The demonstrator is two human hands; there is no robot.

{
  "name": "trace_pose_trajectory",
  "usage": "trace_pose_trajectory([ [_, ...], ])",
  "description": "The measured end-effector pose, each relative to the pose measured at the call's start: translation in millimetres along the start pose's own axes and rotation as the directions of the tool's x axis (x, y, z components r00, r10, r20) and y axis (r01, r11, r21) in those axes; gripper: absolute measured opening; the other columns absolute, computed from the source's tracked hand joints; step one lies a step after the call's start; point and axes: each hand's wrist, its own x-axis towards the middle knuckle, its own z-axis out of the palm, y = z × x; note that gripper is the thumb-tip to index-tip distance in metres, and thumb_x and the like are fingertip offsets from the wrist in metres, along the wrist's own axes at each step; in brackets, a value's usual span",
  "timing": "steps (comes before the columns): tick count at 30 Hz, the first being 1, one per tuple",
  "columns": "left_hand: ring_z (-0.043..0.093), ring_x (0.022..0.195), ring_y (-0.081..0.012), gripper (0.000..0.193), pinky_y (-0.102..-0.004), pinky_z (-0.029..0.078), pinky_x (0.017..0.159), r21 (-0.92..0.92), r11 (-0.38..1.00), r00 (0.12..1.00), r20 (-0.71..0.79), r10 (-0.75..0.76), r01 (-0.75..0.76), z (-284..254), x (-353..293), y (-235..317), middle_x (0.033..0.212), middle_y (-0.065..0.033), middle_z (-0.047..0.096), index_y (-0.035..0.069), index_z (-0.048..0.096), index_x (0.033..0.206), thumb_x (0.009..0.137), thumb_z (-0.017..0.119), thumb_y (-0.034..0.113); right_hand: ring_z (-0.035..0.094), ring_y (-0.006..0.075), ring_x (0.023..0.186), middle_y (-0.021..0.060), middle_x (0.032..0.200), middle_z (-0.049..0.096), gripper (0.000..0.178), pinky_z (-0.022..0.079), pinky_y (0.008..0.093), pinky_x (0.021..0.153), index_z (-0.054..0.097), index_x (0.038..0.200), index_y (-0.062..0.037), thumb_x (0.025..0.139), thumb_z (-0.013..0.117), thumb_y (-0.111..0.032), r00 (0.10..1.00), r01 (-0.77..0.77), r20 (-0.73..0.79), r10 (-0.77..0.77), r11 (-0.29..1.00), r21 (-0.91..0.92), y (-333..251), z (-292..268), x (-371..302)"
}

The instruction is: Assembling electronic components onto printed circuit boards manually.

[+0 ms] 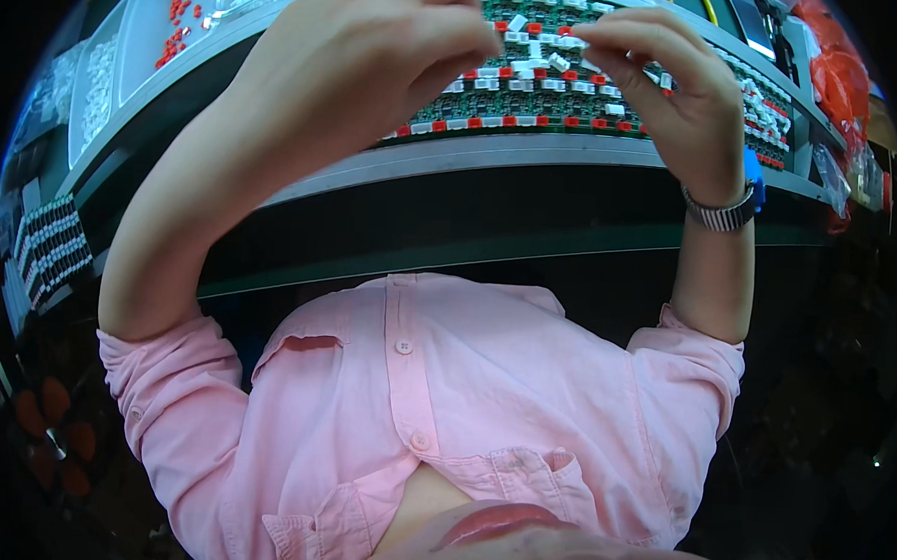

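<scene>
- Left hand (404, 38): over circuit boards (521, 105), wrist bent inward, fingers curled; grip can't tell.
- Right hand (701, 106): raised opposite, thumb and index arched close; grip can't tell.
- Boards lie under both hands, loose white connector (559, 62) on top, between them.

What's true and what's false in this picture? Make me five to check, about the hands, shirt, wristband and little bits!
1. The shirt is green. False: the shirt is pink.
2. Red bits lie in a white tray. True.
3. The striped wristband is on the person's right side. True.
4. No hands show. False: the left hand and right hand both show.
5. White bits lie among the green boards. True.
</scene>
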Motion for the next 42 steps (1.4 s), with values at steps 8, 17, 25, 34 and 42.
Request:
trace_pose_trajectory([
  [8,0.058,0.084,-0.0248,0.008,-0.0316,0.050,0.077,-0.266,0.945,0.976,0.156,-0.154,0.191,18.9,39.9,-17.5,0.092,-0.0093,0.061,0.004,0.066,0.090,0.082,0.067,0.005,0.061,0.0170,0.077,0.0063,0.094,0.067,0.020,0.051,0.0243,0.066,0.072,0.101,-0.0056,0.081,0.071,0.000,0.997,0.061,0.049,-0.055,0.987,-0.145,-19.4,2.8,-26.0],
  [17,0.057,0.086,-0.0247,0.010,-0.0316,0.049,0.078,-0.320,0.831,0.877,0.321,-0.356,0.455,3.8,57.3,-3.6,0.093,-0.0098,0.060,0.004,0.064,0.090,0.081,0.068,0.005,0.058,0.0157,0.076,0.0032,0.087,0.065,0.024,0.048,0.0254,0.062,0.071,0.103,-0.0084,0.080,0.073,-0.001,0.981,0.167,0.155,-0.115,0.908,-0.383,-14.1,5.0,-32.9],
  [25,0.057,0.079,-0.0176,0.011,-0.0266,0.047,0.068,-0.400,0.888,0.973,0.067,-0.220,0.229,-10.3,31.2,2.6,0.095,-0.0064,0.063,0.005,0.066,0.093,0.083,0.071,0.005,0.057,0.0155,0.074,0.0022,0.085,0.065,0.022,0.048,0.0263,0.062,0.069,0.099,-0.0088,0.078,0.074,-0.004,0.981,0.149,0.172,-0.086,0.907,-0.394,-13.0,-2.2,-35.7],
  [34,0.056,0.067,-0.0147,0.018,-0.0240,0.045,0.058,-0.474,0.857,0.979,0.080,-0.185,0.201,-37.2,-27.9,20.0,0.087,-0.0076,0.064,0.000,0.068,0.096,0.079,0.074,-0.004,0.062,0.0175,0.077,0.0040,0.098,0.067,0.017,0.052,0.0290,0.067,0.069,0.096,-0.0087,0.081,0.074,-0.008,0.987,0.068,-0.112,-0.115,0.932,-0.357,-2.3,-41.9,-54.1],
  [42,0.052,0.067,-0.0146,0.030,-0.0239,0.042,0.057,-0.410,0.908,0.993,-0.035,-0.110,0.086,-46.3,-66.9,25.4,0.087,-0.0060,0.060,0.002,0.069,0.108,0.080,0.069,-0.008,0.065,0.0289,0.103,0.0105,0.114,0.069,0.035,0.054,0.0391,0.084,0.057,0.127,-0.0092,0.097,0.049,-0.023,0.521,-0.853,-0.742,0.423,0.279,-0.440,74.4,-145.5,-137.9],
])
